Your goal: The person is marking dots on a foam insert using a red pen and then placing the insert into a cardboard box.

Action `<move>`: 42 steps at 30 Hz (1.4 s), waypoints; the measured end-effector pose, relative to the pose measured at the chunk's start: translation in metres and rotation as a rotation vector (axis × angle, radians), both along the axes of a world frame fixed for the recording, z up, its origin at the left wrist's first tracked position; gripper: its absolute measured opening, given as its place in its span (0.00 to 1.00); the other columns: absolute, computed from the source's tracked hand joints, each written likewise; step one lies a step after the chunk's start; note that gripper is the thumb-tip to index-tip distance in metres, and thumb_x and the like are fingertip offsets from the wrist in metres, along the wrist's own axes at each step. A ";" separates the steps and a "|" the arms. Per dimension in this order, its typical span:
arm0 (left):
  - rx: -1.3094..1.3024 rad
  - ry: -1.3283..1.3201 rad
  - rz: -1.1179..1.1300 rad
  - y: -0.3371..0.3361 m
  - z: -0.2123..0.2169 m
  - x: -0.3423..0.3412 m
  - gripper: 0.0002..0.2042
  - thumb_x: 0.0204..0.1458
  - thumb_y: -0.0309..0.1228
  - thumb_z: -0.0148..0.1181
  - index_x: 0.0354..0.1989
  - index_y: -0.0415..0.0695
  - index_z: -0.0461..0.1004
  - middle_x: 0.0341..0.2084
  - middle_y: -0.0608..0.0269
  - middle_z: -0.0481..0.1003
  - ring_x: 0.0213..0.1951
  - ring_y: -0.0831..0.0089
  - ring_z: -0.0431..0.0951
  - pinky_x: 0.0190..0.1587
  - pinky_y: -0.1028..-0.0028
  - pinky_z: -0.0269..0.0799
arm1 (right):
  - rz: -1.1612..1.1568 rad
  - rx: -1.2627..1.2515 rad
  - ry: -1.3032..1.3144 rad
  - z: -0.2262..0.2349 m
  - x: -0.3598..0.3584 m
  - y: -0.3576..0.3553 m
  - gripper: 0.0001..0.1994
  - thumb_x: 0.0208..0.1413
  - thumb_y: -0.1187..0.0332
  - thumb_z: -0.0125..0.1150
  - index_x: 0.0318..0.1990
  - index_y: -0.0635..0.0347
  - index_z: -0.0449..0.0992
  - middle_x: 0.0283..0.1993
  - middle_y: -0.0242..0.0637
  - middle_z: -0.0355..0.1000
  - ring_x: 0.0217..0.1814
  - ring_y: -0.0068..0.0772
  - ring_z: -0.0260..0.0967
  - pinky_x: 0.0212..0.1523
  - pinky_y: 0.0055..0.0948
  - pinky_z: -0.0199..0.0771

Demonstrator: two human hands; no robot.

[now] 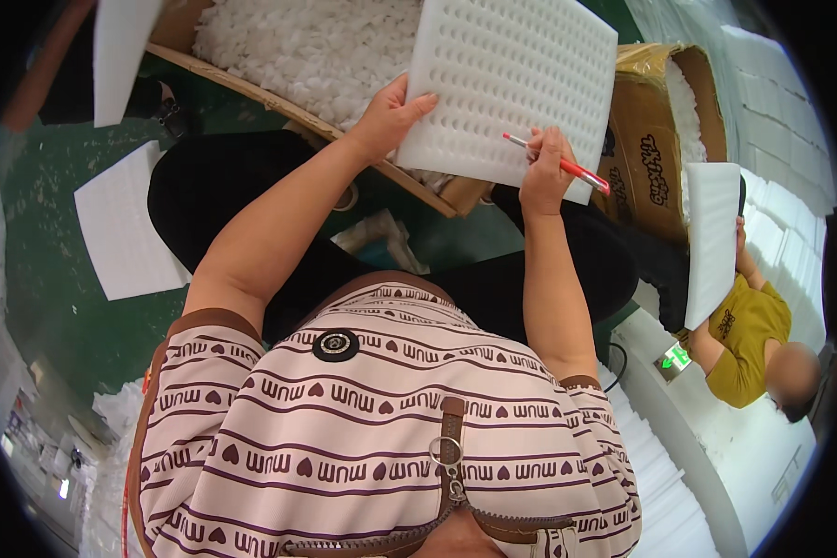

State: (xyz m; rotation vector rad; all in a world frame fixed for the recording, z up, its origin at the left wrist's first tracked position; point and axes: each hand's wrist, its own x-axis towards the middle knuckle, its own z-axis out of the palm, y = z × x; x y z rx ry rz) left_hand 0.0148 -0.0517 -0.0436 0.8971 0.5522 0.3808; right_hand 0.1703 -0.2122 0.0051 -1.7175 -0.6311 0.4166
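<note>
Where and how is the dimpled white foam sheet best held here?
Probably by its left edge, coming from the left, thumb over the dimpled face and fingers behind. The foam sheet is a broad, flat slab, so its edge suits a pinch. The left hand grips it there, clear of the right hand, which holds a red pen over the lower right part.

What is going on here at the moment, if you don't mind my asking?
A seated person's left hand holds a white rectangular foam sheet with rows of round dimples by its left edge. The right hand grips a slim red pen-shaped tool, its tip over the sheet; contact is unclear. Beyond sits a brown cardboard box of small white pieces. At right, a co-worker in mustard-yellow holds a plain white panel.
</note>
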 end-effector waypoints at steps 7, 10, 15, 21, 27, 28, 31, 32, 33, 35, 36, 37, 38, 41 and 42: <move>-0.005 0.009 -0.013 0.001 -0.001 0.001 0.14 0.55 0.25 0.53 0.49 0.39 0.66 0.38 0.57 0.76 0.32 0.75 0.77 0.34 0.79 0.76 | 0.206 -0.201 -0.506 -0.006 -0.006 0.021 0.16 0.59 0.68 0.45 0.20 0.62 0.68 0.19 0.34 0.63 0.22 0.26 0.56 0.39 0.25 0.62; 0.002 0.019 -0.011 0.006 0.002 -0.001 0.14 0.55 0.26 0.53 0.50 0.39 0.66 0.38 0.58 0.76 0.32 0.76 0.77 0.34 0.80 0.76 | 0.162 -0.132 -0.407 -0.007 0.001 0.016 0.15 0.60 0.68 0.45 0.20 0.62 0.68 0.19 0.34 0.62 0.22 0.25 0.55 0.38 0.24 0.62; 0.006 0.037 -0.020 0.006 0.003 -0.001 0.13 0.56 0.26 0.53 0.50 0.40 0.67 0.38 0.59 0.76 0.32 0.77 0.77 0.34 0.81 0.75 | -0.117 0.039 0.129 -0.002 0.004 -0.005 0.15 0.59 0.67 0.46 0.21 0.62 0.68 0.19 0.32 0.62 0.22 0.25 0.54 0.35 0.22 0.60; 0.012 0.013 -0.016 0.007 0.001 0.001 0.14 0.55 0.26 0.53 0.50 0.39 0.67 0.38 0.57 0.76 0.32 0.75 0.77 0.33 0.80 0.76 | 0.096 -0.277 -0.427 -0.012 -0.002 0.011 0.16 0.61 0.65 0.46 0.21 0.61 0.68 0.20 0.30 0.62 0.23 0.23 0.54 0.33 0.21 0.59; -0.003 0.053 -0.021 0.026 0.008 -0.009 0.14 0.55 0.25 0.53 0.50 0.39 0.67 0.38 0.56 0.76 0.32 0.74 0.77 0.33 0.79 0.76 | 0.010 -0.088 -0.083 0.001 0.002 -0.001 0.16 0.61 0.64 0.47 0.21 0.61 0.68 0.21 0.31 0.63 0.24 0.23 0.54 0.31 0.22 0.60; -0.017 0.069 -0.022 0.028 0.008 -0.010 0.14 0.55 0.25 0.54 0.50 0.39 0.67 0.38 0.56 0.76 0.33 0.74 0.78 0.33 0.79 0.76 | -0.065 0.023 0.171 0.005 0.002 -0.003 0.16 0.61 0.64 0.47 0.21 0.61 0.68 0.21 0.31 0.64 0.24 0.23 0.54 0.31 0.22 0.60; -0.010 0.077 -0.006 0.031 0.007 -0.011 0.14 0.54 0.25 0.54 0.50 0.39 0.67 0.38 0.56 0.76 0.33 0.74 0.78 0.33 0.79 0.76 | -0.078 0.017 0.180 0.008 -0.001 0.002 0.16 0.61 0.64 0.47 0.21 0.61 0.68 0.22 0.32 0.65 0.24 0.23 0.54 0.31 0.21 0.60; -0.008 0.081 0.003 0.032 0.007 -0.012 0.14 0.54 0.24 0.54 0.50 0.39 0.67 0.38 0.56 0.76 0.33 0.74 0.78 0.33 0.79 0.76 | -0.084 0.014 0.184 0.008 -0.003 0.004 0.16 0.60 0.64 0.47 0.21 0.61 0.68 0.22 0.32 0.66 0.24 0.24 0.55 0.30 0.21 0.59; -0.005 0.085 0.013 0.032 0.007 -0.013 0.14 0.54 0.24 0.54 0.50 0.38 0.67 0.38 0.56 0.76 0.33 0.74 0.78 0.33 0.79 0.76 | -0.089 0.010 0.188 0.007 -0.005 0.005 0.16 0.60 0.64 0.47 0.21 0.61 0.68 0.23 0.32 0.66 0.24 0.24 0.55 0.30 0.21 0.59; -0.003 0.077 0.008 0.033 0.008 -0.012 0.14 0.54 0.24 0.54 0.50 0.39 0.68 0.38 0.56 0.76 0.33 0.74 0.78 0.33 0.79 0.76 | -0.050 -0.015 0.103 0.001 -0.004 0.007 0.16 0.61 0.64 0.47 0.21 0.62 0.68 0.23 0.32 0.66 0.24 0.23 0.55 0.30 0.20 0.59; -0.004 0.068 0.003 0.032 0.008 -0.012 0.14 0.54 0.24 0.54 0.50 0.39 0.68 0.38 0.56 0.76 0.33 0.74 0.78 0.33 0.79 0.76 | -0.011 -0.043 0.017 -0.004 -0.003 0.008 0.17 0.61 0.64 0.46 0.22 0.62 0.68 0.23 0.32 0.67 0.24 0.23 0.55 0.30 0.20 0.59; -0.005 0.059 -0.002 0.032 0.009 -0.011 0.14 0.54 0.24 0.54 0.50 0.39 0.68 0.38 0.56 0.76 0.33 0.74 0.78 0.33 0.79 0.76 | 0.027 -0.071 -0.070 -0.008 -0.002 0.010 0.17 0.62 0.63 0.46 0.22 0.62 0.68 0.23 0.31 0.67 0.24 0.23 0.55 0.30 0.20 0.60; -0.007 0.049 -0.008 0.032 0.010 -0.011 0.14 0.54 0.24 0.54 0.50 0.39 0.68 0.38 0.56 0.76 0.33 0.74 0.78 0.34 0.79 0.76 | 0.065 -0.100 -0.158 -0.011 -0.001 0.011 0.18 0.62 0.63 0.45 0.22 0.62 0.68 0.23 0.31 0.67 0.24 0.22 0.55 0.30 0.20 0.60; -0.035 0.050 0.008 0.030 0.010 -0.012 0.14 0.54 0.24 0.54 0.50 0.39 0.68 0.38 0.56 0.76 0.33 0.74 0.78 0.34 0.79 0.76 | 0.119 -0.093 -0.208 -0.012 -0.002 0.021 0.17 0.62 0.63 0.46 0.22 0.62 0.68 0.22 0.31 0.66 0.24 0.23 0.55 0.30 0.21 0.60; -0.050 0.050 0.017 0.030 0.010 -0.012 0.14 0.54 0.24 0.54 0.50 0.39 0.68 0.39 0.56 0.76 0.32 0.74 0.78 0.34 0.79 0.76 | 0.148 -0.089 -0.234 -0.011 -0.003 0.024 0.17 0.62 0.63 0.46 0.22 0.62 0.68 0.22 0.31 0.66 0.24 0.23 0.55 0.29 0.22 0.60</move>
